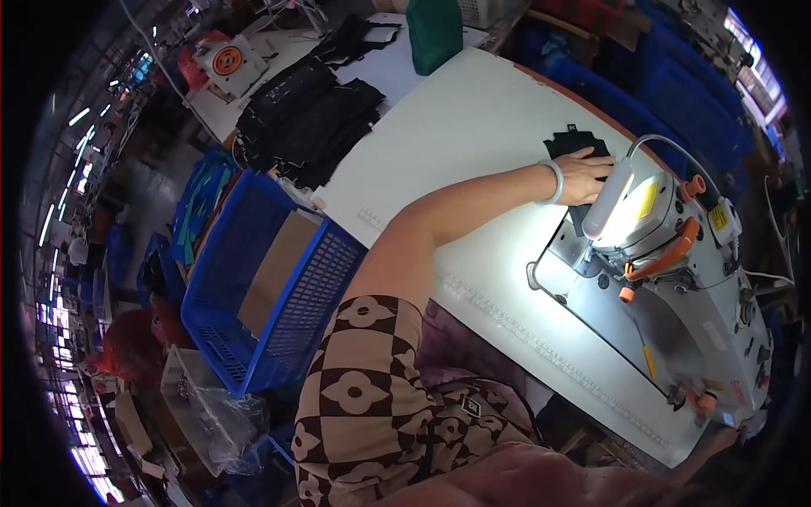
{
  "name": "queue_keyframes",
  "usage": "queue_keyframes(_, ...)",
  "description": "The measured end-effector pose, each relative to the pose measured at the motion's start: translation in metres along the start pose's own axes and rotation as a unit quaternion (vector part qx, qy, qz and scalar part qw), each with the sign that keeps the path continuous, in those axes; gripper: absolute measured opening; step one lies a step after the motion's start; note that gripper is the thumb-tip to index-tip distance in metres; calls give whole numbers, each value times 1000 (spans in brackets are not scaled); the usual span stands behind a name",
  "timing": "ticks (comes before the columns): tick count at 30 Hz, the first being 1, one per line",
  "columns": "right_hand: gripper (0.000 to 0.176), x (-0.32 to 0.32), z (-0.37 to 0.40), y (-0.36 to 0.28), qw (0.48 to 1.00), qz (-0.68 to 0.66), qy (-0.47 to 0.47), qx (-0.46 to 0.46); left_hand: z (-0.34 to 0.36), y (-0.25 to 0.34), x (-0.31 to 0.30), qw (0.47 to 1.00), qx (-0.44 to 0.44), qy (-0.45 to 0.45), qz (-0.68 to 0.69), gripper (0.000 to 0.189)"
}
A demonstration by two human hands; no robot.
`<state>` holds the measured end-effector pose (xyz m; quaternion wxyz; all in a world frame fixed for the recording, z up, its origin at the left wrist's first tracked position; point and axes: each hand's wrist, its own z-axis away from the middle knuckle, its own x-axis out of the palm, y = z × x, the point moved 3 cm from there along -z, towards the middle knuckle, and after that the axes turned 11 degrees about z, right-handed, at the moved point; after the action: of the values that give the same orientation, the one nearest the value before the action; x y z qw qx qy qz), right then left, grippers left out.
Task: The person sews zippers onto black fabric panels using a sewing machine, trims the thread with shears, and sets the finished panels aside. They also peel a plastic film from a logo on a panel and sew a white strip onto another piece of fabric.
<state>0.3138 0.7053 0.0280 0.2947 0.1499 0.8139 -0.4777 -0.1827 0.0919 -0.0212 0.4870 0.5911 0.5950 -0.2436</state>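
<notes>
My left hand (583, 176), with a pale bangle on the wrist, lies on a black fabric piece (573, 139) on the white sewing table (473, 127). Its fingers press the cloth down just beside the lit lamp tube (606, 201) of the grey overlock sewing machine (667, 279). The cloth runs under my hand towards the machine's needle area, which the lamp hides. My right hand does not show; only a strip of forearm appears at the lower right edge by the machine's base.
A blue plastic crate (270, 279) holding a brown board stands beside the table's left end. Stacked black fabric pieces (312, 118) cover a further table, with a green container (435, 34) behind. Blue bins (676, 93) line the far side. Clear bags (211, 406) lie on the floor.
</notes>
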Motion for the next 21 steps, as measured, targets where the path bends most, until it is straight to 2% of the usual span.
queue_keyframes(2,46,-8,40,-58,998,37,40,-11,22,13,-28,998,-10,58,-17,50)
queue_keyframes(4,45,-23,62,-90,985,116,122,-24,65,14,-60,992,-44,110,-46,43)
queue_keyframes(5,45,-23,65,-82,986,114,119,-23,99,3,-83,986,-75,132,-69,40)
queue_keyframes(6,45,-27,72,-72,982,102,145,-64,139,-8,-107,966,-126,192,-119,35)
queue_keyframes(7,45,-32,83,-66,975,88,172,-106,175,-10,-143,947,-193,143,-216,38)
queue_keyframes(8,45,-30,89,-62,971,81,185,-126,216,-16,-172,911,-271,171,-261,39)
queue_keyframes(9,45,-29,98,-63,966,74,198,-147,245,-5,-211,859,-407,96,-296,46)
queue_keyframes(10,46,-24,116,-78,979,10,181,-91,289,-9,-225,806,-450,84,-375,57)
queue_keyframes(12,47,-11,153,-106,983,-116,143,23,336,4,-247,717,-594,14,-364,67)
queue_keyframes(16,45,21,191,-131,991,-102,81,15,386,-13,-246,759,-580,-7,-296,71)
queue_keyframes(18,41,39,200,-126,986,-164,40,6,387,-20,-242,752,-585,-19,-303,70)
queue_keyframes(21,37,52,228,-142,985,-171,-6,-6,384,-18,-237,735,-598,-42,-316,67)
